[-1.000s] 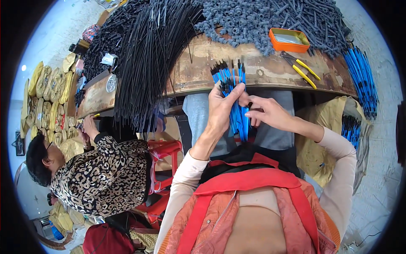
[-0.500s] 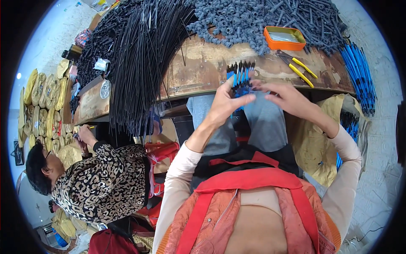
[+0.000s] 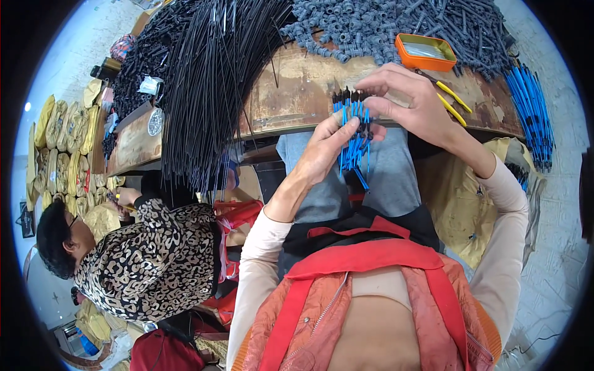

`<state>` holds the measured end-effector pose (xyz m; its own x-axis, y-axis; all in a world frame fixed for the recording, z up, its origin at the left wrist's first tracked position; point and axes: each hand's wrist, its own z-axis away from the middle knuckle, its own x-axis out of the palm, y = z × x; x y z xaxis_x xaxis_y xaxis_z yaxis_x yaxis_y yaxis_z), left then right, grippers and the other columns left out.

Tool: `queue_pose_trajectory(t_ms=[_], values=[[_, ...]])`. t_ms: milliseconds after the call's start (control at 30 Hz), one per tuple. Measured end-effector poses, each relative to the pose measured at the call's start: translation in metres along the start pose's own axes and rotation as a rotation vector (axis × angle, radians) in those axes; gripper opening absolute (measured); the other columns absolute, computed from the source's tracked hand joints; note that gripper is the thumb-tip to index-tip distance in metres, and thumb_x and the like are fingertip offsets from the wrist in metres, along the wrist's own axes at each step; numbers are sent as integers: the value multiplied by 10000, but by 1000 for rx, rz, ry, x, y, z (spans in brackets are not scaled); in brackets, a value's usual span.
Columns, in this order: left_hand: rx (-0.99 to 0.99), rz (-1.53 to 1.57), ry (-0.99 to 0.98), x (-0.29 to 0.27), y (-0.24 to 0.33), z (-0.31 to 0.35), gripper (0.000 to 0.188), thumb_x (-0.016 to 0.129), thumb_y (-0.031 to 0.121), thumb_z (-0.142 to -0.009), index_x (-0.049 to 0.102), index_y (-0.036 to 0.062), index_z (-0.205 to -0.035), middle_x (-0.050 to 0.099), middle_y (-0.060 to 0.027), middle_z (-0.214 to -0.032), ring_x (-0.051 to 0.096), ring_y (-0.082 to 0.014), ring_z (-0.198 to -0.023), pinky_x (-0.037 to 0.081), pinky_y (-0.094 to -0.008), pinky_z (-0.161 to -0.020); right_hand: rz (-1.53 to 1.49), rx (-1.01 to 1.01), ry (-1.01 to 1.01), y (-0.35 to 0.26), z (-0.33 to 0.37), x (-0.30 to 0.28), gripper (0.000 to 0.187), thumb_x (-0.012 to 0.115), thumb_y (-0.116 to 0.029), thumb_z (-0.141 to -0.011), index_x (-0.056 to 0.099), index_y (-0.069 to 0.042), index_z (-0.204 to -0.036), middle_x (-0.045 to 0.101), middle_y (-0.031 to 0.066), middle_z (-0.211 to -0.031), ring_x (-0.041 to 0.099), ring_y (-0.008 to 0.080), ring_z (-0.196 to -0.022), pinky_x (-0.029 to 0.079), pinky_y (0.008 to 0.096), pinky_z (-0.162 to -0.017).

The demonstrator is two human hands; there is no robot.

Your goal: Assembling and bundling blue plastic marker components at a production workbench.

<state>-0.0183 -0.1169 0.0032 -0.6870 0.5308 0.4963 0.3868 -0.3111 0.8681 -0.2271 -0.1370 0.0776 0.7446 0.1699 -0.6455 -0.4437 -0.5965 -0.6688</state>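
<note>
My left hand (image 3: 325, 148) is wrapped around a bundle of thin blue rods (image 3: 354, 151) with black tips and black joints. Its thumb lies across the front, and fingertips show behind the bundle's right side. The tips point to the table, while the blue ends hang above my lap. At the top right of the bundle, my right hand (image 3: 408, 102) arches over with thumb and forefinger on the black tips (image 3: 354, 96).
A wooden table (image 3: 291, 93) carries long black rods (image 3: 207, 93), grey plastic fittings (image 3: 352, 31), an orange tin (image 3: 427, 60) and yellow-handled pliers (image 3: 455, 102). More blue rods (image 3: 531, 117) hang over the right edge. Another person (image 3: 148, 260) works at my left.
My right hand has moved up and inward onto the black tips. The bundle is turned so that more of its blue length hangs below my left hand. The view has shifted slightly.
</note>
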Motion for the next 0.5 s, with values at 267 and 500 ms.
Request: queue_pose_trajectory(t_ms=[267,500], values=[[21,-49,61,6,-6,1,298,574,78,-973,570,-7,-1258,690,-117,-1059,669,-188,-988,530,-314,-888,-3,-57,66,-4,4,7,196,689,-6,-807,683,-19,-1002,647,79,-973,623,190,-906,487,290,-796],[177,-179,143,10,-18,1,193,582,41,-960,602,-10,-1146,693,-82,-1026,655,-133,-964,519,-279,-860,116,-106,115,-18,-5,16,191,731,-26,-761,667,-16,-941,613,74,-917,581,175,-792,463,296,-691]])
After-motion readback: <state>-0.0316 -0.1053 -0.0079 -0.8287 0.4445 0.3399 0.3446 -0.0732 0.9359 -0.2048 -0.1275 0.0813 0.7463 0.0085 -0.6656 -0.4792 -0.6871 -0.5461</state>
